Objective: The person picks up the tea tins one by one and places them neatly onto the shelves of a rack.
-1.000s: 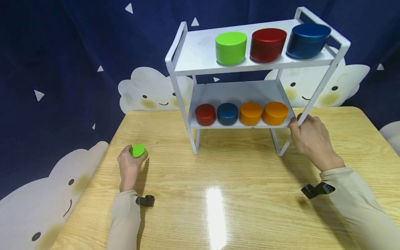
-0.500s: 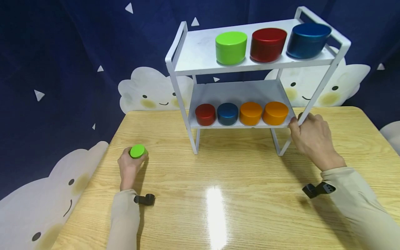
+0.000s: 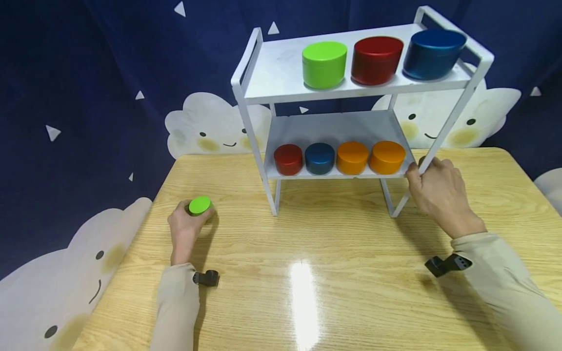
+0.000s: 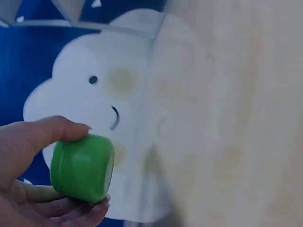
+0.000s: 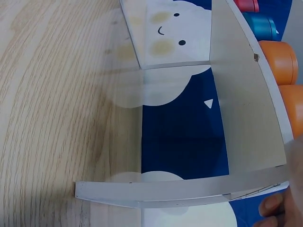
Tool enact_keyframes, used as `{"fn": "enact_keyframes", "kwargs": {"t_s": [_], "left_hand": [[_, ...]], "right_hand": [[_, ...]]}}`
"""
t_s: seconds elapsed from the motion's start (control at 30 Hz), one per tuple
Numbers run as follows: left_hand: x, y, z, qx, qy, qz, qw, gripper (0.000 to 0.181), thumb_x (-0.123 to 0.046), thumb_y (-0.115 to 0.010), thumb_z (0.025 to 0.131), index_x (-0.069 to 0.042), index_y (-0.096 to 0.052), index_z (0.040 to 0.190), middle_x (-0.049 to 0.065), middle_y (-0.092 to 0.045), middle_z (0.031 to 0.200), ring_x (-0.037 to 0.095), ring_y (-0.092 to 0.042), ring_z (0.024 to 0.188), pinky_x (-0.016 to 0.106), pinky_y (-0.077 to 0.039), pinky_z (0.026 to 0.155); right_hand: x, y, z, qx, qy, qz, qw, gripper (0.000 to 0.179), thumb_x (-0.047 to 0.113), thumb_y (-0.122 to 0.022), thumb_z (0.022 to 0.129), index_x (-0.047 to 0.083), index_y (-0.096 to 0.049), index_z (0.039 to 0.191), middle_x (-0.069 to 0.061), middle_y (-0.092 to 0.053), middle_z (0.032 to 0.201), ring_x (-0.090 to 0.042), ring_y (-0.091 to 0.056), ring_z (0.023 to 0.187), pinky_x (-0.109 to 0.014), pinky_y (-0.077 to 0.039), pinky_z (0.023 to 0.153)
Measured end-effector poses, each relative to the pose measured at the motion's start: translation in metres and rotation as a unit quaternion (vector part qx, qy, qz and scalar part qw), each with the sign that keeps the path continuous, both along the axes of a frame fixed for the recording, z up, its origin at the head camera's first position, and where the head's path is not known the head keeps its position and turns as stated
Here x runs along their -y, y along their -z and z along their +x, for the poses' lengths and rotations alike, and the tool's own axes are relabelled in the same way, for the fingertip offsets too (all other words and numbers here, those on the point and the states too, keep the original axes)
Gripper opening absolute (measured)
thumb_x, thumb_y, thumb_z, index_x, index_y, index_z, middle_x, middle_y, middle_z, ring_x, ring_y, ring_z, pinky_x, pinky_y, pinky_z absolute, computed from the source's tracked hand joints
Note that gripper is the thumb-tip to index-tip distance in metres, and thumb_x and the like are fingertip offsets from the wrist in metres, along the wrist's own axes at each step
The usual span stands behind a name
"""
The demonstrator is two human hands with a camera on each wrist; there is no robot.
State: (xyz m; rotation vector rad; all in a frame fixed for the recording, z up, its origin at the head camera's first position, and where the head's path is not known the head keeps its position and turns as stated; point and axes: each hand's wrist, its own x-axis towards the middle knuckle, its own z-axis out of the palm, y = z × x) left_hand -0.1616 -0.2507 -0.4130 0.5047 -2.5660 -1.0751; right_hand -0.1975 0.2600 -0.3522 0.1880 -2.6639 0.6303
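My left hand (image 3: pixel 184 226) pinches a small round green tin (image 3: pixel 200 205) over the left side of the table. In the left wrist view, the thumb lies along one side of the green tin (image 4: pixel 83 168) and the fingers curl round the other. A white two-tier rack (image 3: pixel 281 100) stands at the back, right of that hand. My right hand (image 3: pixel 441 200) grips the rack's right end at the lower shelf, thumb on the front edge. Only part of the right hand (image 5: pixel 277 210) shows in the right wrist view, at the rack's frame.
Large green (image 3: pixel 324 66), red (image 3: pixel 376 61) and blue (image 3: pixel 432 53) tins stand on the top shelf. Below are smaller red (image 3: pixel 288 160), blue (image 3: pixel 319 159) and two orange tins (image 3: pixel 352 158). A wooden table (image 3: pixel 246 253) lies under everything; a dark blue cloud-print curtain (image 3: pixel 110 87) hangs behind.
My left hand has moved slightly right and away from me with the small green tin, which now tilts a bit more. The right hand keeps its grip on the rack.
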Motion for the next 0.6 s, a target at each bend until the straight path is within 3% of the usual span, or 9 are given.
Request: {"fn": "enact_keyframes", "kwargs": {"t_s": [0.17,0.3,0.43,0.6], "left_hand": [[-0.012,-0.020,-0.001,-0.078,0.006,-0.025,0.9966,0.052,-0.026,-0.076,0.078,0.007,-0.061,0.116,0.025,-0.066,0.103,0.036,-0.062,0.093,0.045,-0.048,0.080],[-0.022,-0.044,-0.004,-0.147,0.019,-0.034,0.9883,0.045,-0.025,-0.076,0.077,0.004,-0.065,0.109,0.020,-0.068,0.095,0.032,-0.064,0.084,0.039,-0.048,0.072],[-0.037,-0.078,-0.003,-0.191,0.046,-0.042,0.9795,0.042,-0.026,-0.076,0.077,0.002,-0.068,0.108,0.016,-0.070,0.096,0.027,-0.067,0.086,0.037,-0.052,0.073],[-0.061,-0.129,0.006,-0.229,0.091,-0.061,0.9672,0.042,-0.023,-0.077,0.075,0.000,-0.069,0.109,0.012,-0.070,0.101,0.022,-0.068,0.090,0.030,-0.054,0.078]], "right_hand": [[0.001,-0.002,-0.002,0.009,0.000,-0.009,0.9999,0.053,0.034,-0.026,0.100,0.005,-0.048,0.061,-0.016,-0.047,0.066,-0.045,-0.048,0.065,-0.048,-0.032,0.055],[0.001,-0.003,-0.002,0.014,-0.001,-0.015,0.9998,0.053,0.035,-0.026,0.100,0.005,-0.047,0.061,-0.016,-0.049,0.063,-0.039,-0.047,0.057,-0.043,-0.032,0.047],[0.000,-0.002,-0.002,0.016,-0.003,-0.017,0.9997,0.052,0.035,-0.027,0.100,0.007,-0.045,0.061,-0.013,-0.048,0.059,-0.031,-0.043,0.048,-0.037,-0.029,0.040],[0.000,-0.001,-0.002,0.016,-0.006,-0.017,0.9997,0.051,0.034,-0.027,0.100,0.007,-0.045,0.061,-0.013,-0.049,0.060,-0.032,-0.045,0.050,-0.037,-0.030,0.042]]}}
